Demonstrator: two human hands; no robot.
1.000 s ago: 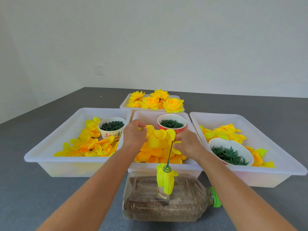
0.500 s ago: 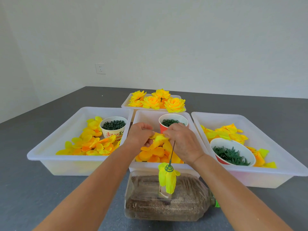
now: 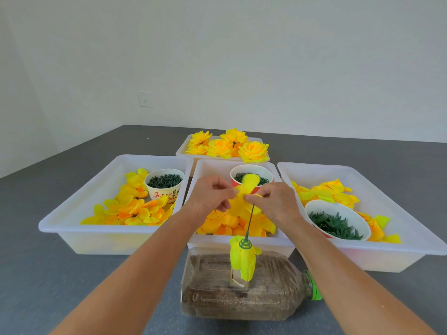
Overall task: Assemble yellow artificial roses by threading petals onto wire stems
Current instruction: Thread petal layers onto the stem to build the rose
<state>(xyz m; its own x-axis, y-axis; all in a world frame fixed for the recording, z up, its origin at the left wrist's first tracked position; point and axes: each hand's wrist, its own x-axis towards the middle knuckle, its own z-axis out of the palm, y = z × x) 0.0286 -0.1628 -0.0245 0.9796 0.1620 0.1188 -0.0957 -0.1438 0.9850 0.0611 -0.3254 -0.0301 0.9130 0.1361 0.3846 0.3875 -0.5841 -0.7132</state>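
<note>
Two hands, left hand and right hand, pinch one soft yellow petal above a thin wire stem, apparently planted in one grit-filled plastic bottle, amid four white trays.

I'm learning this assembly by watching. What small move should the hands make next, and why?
Probably lower the petal piece onto the wire stem tip: both the left hand and right hand pinch it just above the upright wire.
</note>
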